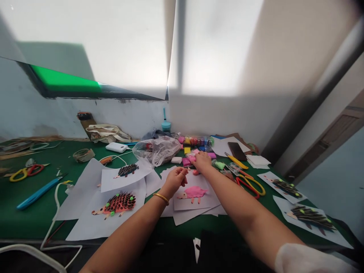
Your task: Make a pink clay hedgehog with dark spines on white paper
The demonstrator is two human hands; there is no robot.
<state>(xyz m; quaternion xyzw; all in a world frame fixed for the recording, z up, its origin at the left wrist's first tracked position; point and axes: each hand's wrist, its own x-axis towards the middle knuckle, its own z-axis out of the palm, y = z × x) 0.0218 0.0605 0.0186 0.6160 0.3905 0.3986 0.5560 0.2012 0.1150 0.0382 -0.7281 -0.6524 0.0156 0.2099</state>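
My left hand hovers over the left edge of a paper sheet, its thumb and fingers pinched together; anything between them is too small to make out. On that white sheet is a pink clay hedgehog with a pale face and small feet. Farther back, my right hand reaches among small packs of coloured clay, fingers curled down at a pink clay pack. What those fingertips grip is hidden. A white pack and a yellow pack lie close by.
Finished hedgehog pictures lie left and right. Red-and-yellow scissors, a yellow cutter and a phone are at right. A plastic bag stands behind. At left are blue tweezers, more scissors and a white cable.
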